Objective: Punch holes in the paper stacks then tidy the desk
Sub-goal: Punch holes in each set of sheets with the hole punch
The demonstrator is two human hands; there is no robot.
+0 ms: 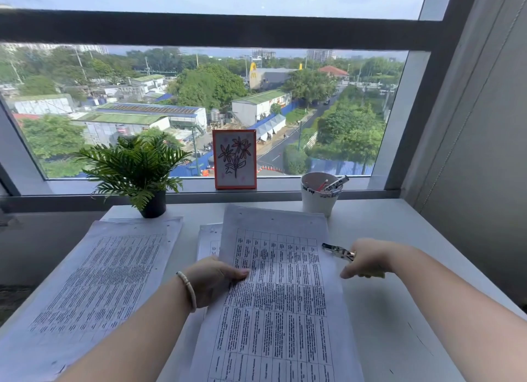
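L hand [212,279] grips the left edge of the middle paper stack [279,296], thumb on top, fingers curled under; the stack lies tilted on the white desk [399,310], w/ small holes along its far edge. R hand [368,260] is closed round the handles of a metal hole punch [338,251], held just off the stack's right edge, nose pointing left. A 2nd stack [97,282] lies left, a 3rd [209,239] peeks from under the middle one. Behind: potted fern [137,167], framed flower drawing [234,159], white cup [319,196] (pens inside).
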